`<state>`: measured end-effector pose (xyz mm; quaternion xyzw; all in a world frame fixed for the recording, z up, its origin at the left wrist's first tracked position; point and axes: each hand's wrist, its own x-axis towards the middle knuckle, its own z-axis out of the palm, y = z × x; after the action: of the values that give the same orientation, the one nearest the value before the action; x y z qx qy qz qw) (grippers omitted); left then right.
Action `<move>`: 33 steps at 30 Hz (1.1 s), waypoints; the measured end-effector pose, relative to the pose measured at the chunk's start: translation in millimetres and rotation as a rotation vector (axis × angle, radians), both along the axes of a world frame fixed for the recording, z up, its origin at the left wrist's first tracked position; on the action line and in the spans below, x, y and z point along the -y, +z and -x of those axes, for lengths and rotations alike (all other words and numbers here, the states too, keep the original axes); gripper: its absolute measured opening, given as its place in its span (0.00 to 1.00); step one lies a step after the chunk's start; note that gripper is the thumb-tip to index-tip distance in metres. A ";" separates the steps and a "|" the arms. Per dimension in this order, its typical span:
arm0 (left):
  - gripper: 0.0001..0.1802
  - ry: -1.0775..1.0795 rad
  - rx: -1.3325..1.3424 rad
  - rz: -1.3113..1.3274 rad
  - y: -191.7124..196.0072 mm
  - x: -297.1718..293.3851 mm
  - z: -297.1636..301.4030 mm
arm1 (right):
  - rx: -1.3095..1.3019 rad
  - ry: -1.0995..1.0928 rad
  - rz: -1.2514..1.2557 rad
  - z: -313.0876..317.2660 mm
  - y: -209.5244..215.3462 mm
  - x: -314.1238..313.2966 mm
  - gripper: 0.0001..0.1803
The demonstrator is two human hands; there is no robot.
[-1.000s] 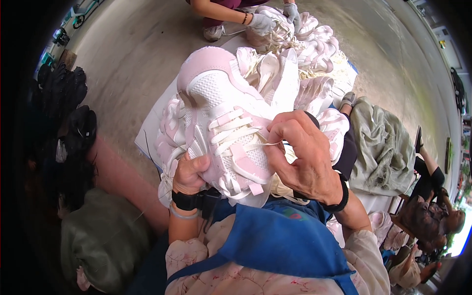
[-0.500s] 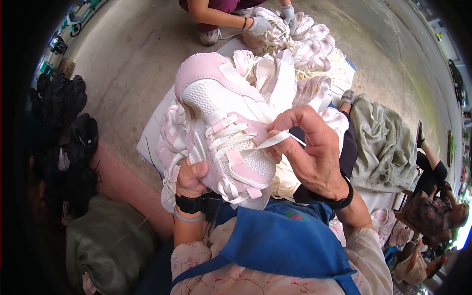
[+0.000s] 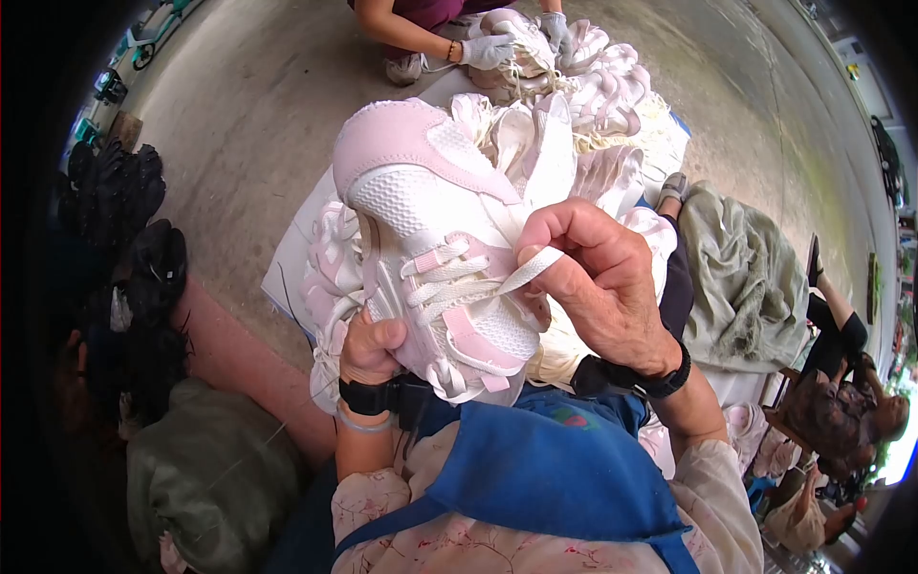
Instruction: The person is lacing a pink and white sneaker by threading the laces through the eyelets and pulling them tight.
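A pink and white sneaker upper is held up in front of me, its heel end pointing away. My left hand grips its left edge, thumb on top and the other fingers hidden beneath. White lace crosses the front in several rows. My right hand pinches a loose stretch of this lace between thumb and forefinger, just right of the eyelets. The lace runs tight from the shoe to the fingertips. The far end of the lace is hidden by the hand.
More pink and white shoe uppers lie heaped beyond and under my hands. Across the pile, a person's gloved hands handle another one. Grey-green cloth covers something at the right; a dark green cover lies at the lower left.
The sneaker upper has tipped slightly and shifted a little left. My right hand still pinches the lace, its fingers slightly higher. The other person's left-side glove has moved left.
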<state>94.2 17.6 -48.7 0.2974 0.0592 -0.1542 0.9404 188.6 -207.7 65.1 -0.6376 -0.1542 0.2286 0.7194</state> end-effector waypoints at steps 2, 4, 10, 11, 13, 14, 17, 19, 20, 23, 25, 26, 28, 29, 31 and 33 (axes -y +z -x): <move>0.47 -0.027 -0.006 0.056 -0.1 -0.6 0.5 | 0.053 -0.008 0.045 0.1 0.7 -1.1 0.05; 0.47 0.021 -0.002 0.016 1.2 1.8 1.3 | 0.067 -0.023 0.052 -1.1 1.3 -3.6 0.05; 0.44 0.007 0.069 0.035 6.3 1.4 -7.9 | 0.776 0.010 0.070 1.8 13.7 -10.8 0.03; 0.43 -0.002 0.093 0.046 5.9 0.7 -7.3 | 0.741 0.048 0.115 3.2 17.5 -10.2 0.03; 0.42 0.004 0.045 0.025 5.2 3.2 -5.7 | 0.683 0.073 0.135 -0.4 14.9 -7.7 0.03; 0.42 0.010 -0.002 0.002 5.0 4.6 -5.5 | 0.656 0.060 0.110 -5.7 10.6 -4.7 0.03; 0.40 0.011 -0.009 -0.023 4.7 6.8 -8.4 | 0.627 0.068 0.264 -16.1 10.7 11.2 0.04; 0.40 0.041 -0.059 -0.071 3.2 8.2 -8.7 | 0.683 0.038 0.313 -17.8 8.6 13.7 0.04; 0.40 0.039 -0.057 -0.069 3.7 8.2 -10.4 | 0.693 0.033 0.298 -17.3 9.1 13.3 0.05; 0.40 0.035 -0.035 0.047 5.1 6.3 -13.2 | 0.616 -0.003 0.145 -15.7 -1.0 2.4 0.07; 0.40 0.103 -0.031 0.013 2.3 5.2 -9.4 | 0.464 0.011 0.021 -14.5 -7.8 0.8 0.14; 0.40 0.103 -0.028 0.014 0.8 4.3 -8.9 | 0.467 0.012 0.021 -13.9 -5.4 1.8 0.14; 0.40 0.068 -0.022 0.025 -1.7 3.9 -10.4 | 0.015 0.054 -0.084 -14.3 -1.1 4.2 0.11; 0.40 0.068 -0.024 0.024 -1.2 5.6 -11.4 | -0.026 0.041 -0.129 -17.2 -7.6 4.7 0.13; 0.39 0.085 -0.037 -0.036 0.3 10.1 -10.2 | 0.060 0.001 -0.016 -15.4 -4.8 1.4 0.13; 0.38 0.093 -0.038 -0.031 4.2 12.7 -12.3 | 0.301 0.030 0.205 -19.4 4.5 2.0 0.11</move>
<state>106.5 5.0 -44.5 0.3058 0.0931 -0.1151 0.9405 207.9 -209.7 69.5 -0.7320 -0.2455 0.1561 0.6161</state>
